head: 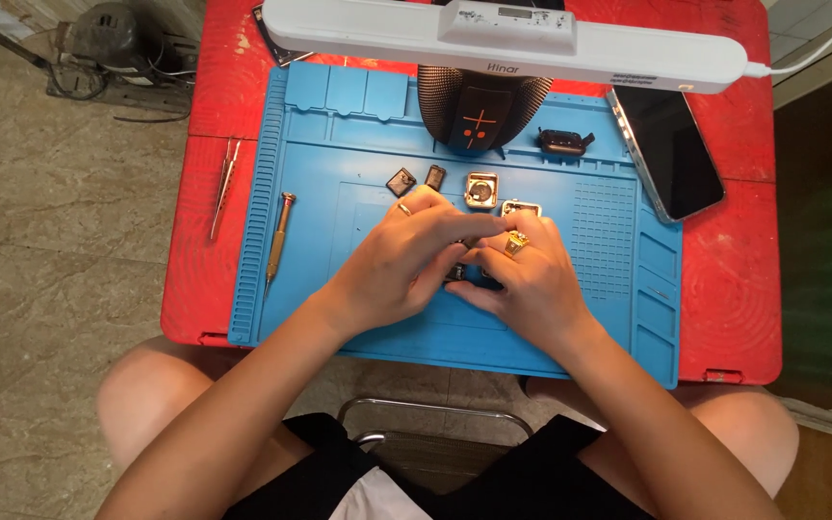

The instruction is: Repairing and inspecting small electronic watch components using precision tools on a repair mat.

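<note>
A small dark part (pixel 461 273) is pinched btw. both hands at the centre of the blue mat (pixel 339 154). The left hand (pixel 406 260) and right hand (pixel 522 274) are pressed together, fingers curled on it; the part is mostly hidden, its long axis cannot be told. More small parts (pixel 481 190) lie just beyond the fingers. A screwdriver (pixel 279 236) is placed well to the left, nearer the left hand. The mat lies on a red table (pixel 734 289); tiled floor around.

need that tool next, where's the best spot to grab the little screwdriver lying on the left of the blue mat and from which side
Probably best pinched from above, across the thicker brass-coloured handle of the screwdriver, in its upper half. It lies flat on the blue mat, nearly lengthwise, cap away from the person, thin tip toward them. The left hand is nearest. The mat is open on both sides of it, leaving room for fingers.
</note>
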